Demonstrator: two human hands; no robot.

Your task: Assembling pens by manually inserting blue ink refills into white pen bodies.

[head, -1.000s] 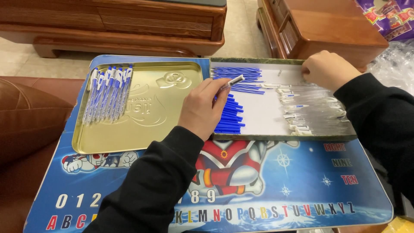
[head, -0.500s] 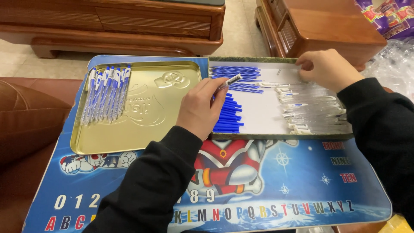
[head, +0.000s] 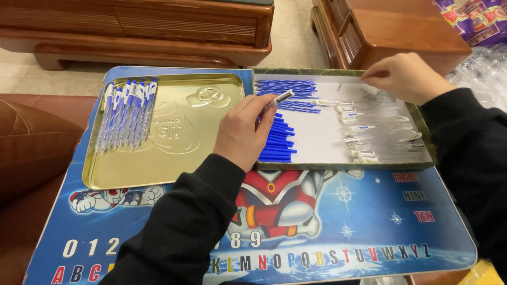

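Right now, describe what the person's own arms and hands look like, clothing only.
Both arms are in long black sleeves of soft, plain fabric with no visible markings. The left sleeve ends at the wrist; the right sleeve does too. The left hand and right hand are bare: no gloves, rings or watch visible.

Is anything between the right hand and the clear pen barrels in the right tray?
Nothing visible. The right hand hovers at the tray's far edge, directly over the clear pen barrels; the left hand holds a pen part well aside.
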